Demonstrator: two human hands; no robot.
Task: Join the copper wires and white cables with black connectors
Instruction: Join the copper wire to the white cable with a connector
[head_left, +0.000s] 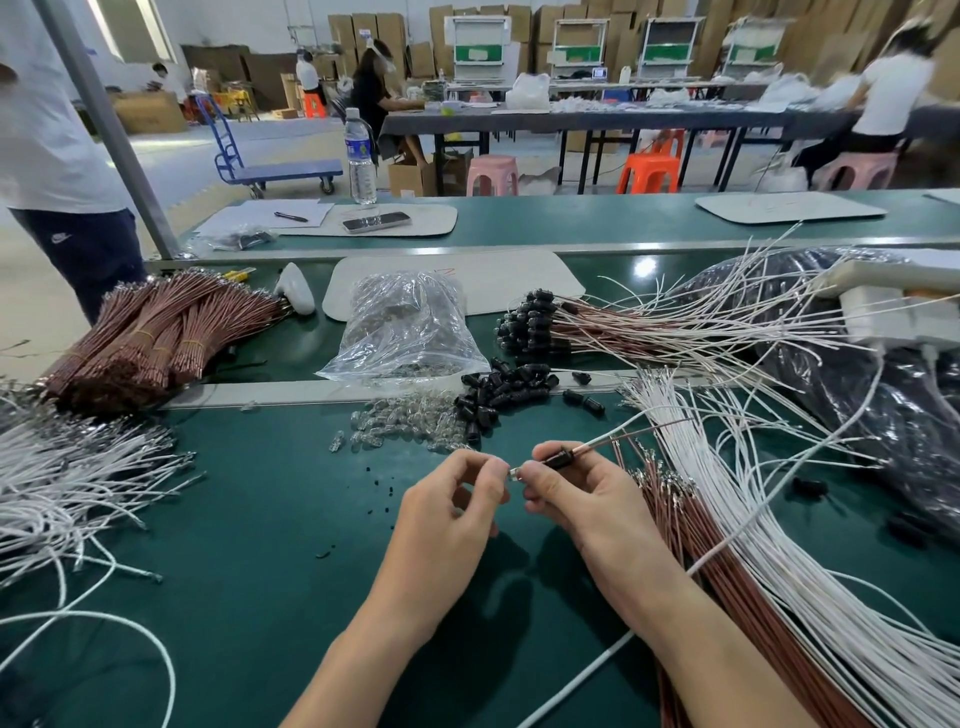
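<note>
The green table (260, 545) carries everything. Along its right edge lies a large black plastic bag (893, 426), with a long sheaf of white cables (769, 530) fanned across the table beside it and loose copper wires (691, 551) lying along the sheaf's left side. At the left edge sprawls a second heap of white cables (67, 478). Beyond it, toward the far left corner, sit tied bundles of copper wires (166, 332). Toward the far edge in the middle rests a clear bag (410, 327) of small glass parts, and right of it is a cluster of finished leads (530, 322), their black-capped ends bunched together. Nearer, in the middle of the table, a pile of black connectors (498, 395) touches a scatter of glass bulbs (405, 426).

Both hands hover over the middle of the table toward the near edge. The right hand (576, 493) grips one black connector (558, 460) between thumb and fingers. Two thin leads (602, 442), one copper and one white, run out of its far end toward the right. The left hand (457, 499), fingers curled, pinches a small clear bulb (513, 472) right at the connector's other end.
</note>
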